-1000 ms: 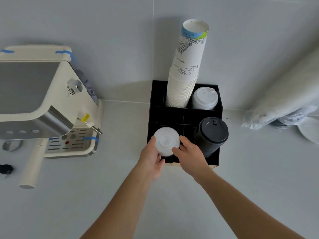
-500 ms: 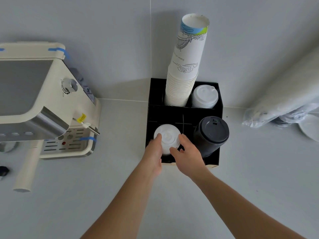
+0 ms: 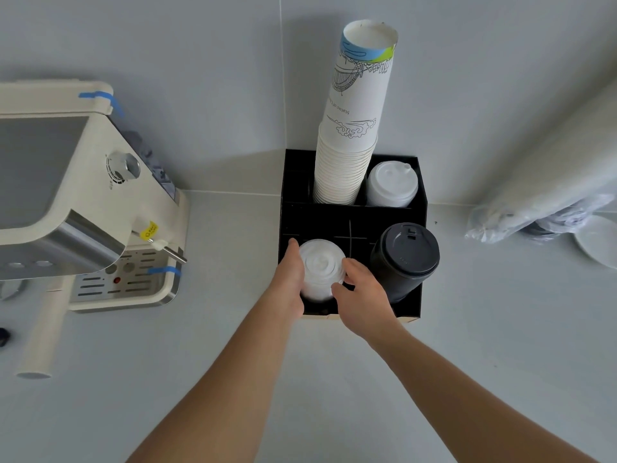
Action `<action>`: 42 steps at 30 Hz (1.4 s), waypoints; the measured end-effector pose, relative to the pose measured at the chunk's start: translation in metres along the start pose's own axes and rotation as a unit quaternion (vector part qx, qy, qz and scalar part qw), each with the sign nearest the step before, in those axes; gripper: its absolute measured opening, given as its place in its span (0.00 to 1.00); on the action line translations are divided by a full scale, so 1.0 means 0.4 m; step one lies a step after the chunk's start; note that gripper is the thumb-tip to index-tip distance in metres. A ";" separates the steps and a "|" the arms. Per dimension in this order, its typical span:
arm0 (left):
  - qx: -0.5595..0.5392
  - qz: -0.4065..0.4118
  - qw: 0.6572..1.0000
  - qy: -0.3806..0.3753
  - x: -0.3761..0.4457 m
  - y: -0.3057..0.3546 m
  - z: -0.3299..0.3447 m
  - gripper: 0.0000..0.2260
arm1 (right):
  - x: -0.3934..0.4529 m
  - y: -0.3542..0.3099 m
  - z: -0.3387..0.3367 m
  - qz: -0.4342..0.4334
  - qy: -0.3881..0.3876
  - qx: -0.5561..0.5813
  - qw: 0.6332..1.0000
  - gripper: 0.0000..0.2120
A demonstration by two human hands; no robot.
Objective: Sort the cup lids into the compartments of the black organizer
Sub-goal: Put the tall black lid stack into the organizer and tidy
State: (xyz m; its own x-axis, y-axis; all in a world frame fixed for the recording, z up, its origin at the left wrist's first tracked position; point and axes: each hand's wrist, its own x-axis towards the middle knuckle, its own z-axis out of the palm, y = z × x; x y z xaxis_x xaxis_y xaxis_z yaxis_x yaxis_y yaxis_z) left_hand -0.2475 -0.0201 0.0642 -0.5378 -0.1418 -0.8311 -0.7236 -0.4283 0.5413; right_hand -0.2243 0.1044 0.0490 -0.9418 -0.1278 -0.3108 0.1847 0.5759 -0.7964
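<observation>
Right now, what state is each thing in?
White lids: stack gripped by both hands, in organizer's front-left compartment.
Left hand: on the stack.
Right hand: on the stack.
Black lids: stacked, front-right, leaning.
Paper cups: stacked upside down, back compartment.
Organizer: upright.

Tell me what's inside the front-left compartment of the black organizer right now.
A stack of white lids sits there, held between the left hand and the right hand. The hands and the organizer wall hide the stack's lower part and the compartment floor.
</observation>
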 end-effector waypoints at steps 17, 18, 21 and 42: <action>0.173 0.146 0.973 0.050 -0.015 -0.064 -0.064 0.08 | -0.018 0.012 -0.012 -0.042 -0.016 -0.031 0.998 0.05; 0.194 0.161 0.966 0.053 -0.016 -0.067 -0.064 0.07 | -0.021 0.013 -0.011 -0.042 -0.024 -0.037 0.998 0.04; 0.237 0.205 0.947 0.067 -0.003 -0.076 -0.065 0.14 | -0.029 0.010 -0.013 -0.035 -0.032 -0.037 0.998 0.08; 0.350 0.241 0.899 0.104 -0.033 -0.059 -0.048 0.07 | -0.063 -0.035 -0.042 0.002 -0.057 -0.057 0.997 0.13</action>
State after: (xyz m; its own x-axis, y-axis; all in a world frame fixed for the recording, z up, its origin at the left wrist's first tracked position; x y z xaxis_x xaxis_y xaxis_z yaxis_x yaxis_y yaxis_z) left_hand -0.2150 -0.0253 0.0598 -0.8222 -0.3563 -0.4439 -0.5620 0.3843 0.7325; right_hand -0.2081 0.1132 0.0768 -0.9019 -0.2129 -0.3758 0.1490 0.6633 -0.7334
